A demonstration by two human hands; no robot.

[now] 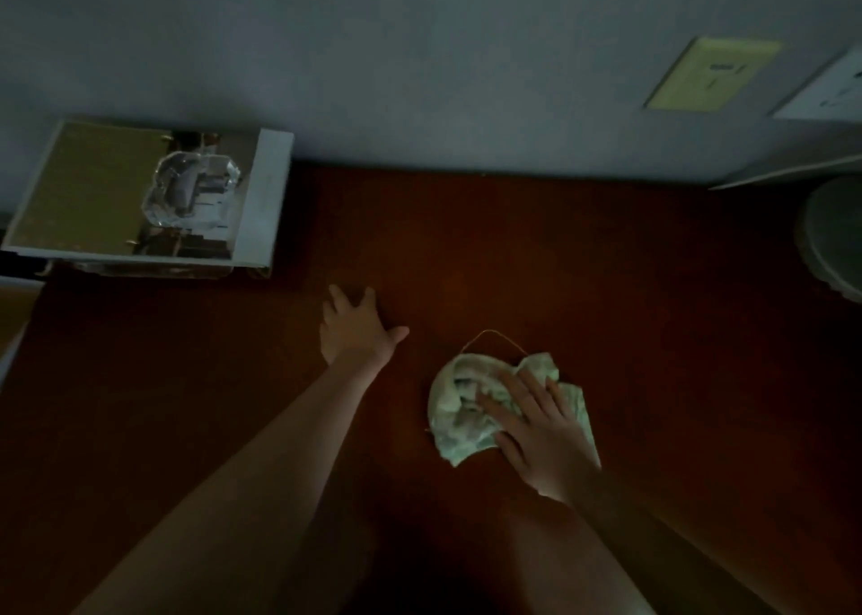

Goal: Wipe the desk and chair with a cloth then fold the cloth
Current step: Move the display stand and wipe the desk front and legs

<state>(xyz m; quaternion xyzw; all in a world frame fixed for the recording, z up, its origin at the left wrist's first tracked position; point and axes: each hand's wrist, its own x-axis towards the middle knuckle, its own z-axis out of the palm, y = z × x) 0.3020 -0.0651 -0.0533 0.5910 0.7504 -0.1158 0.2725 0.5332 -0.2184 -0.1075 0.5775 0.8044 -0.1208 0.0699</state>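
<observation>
The cloth (462,409) lies crumpled on the table (606,264), right of centre and toward the near side, a soft pale green wad with rumpled folds and a rounded left edge. The right hand (541,437) rests on its right half, and the fingers (499,404) lie straight and slightly spread across the folds, pressing down rather than curling round; cloth shows to the left of the fingertips, and a corner pokes out beyond them on the far right side. A thin cord loop (490,333) arcs from the cloth's far edge onto the bare wood. The left hand (357,330) lies flat on the table to the left of the cloth and apart from it, fingers open and spread, thumb pointing right, holding nothing. The table is smooth, dark reddish-brown wood, dimly lit. At its far left sits a white binder (84,185) with an olive cover, and a chunky clear glass dish (191,190) stands on it. A round pale object (835,236) is cut off at the right edge. On the grey wall hang a yellow note (711,73) and a white sheet (825,87)
</observation>
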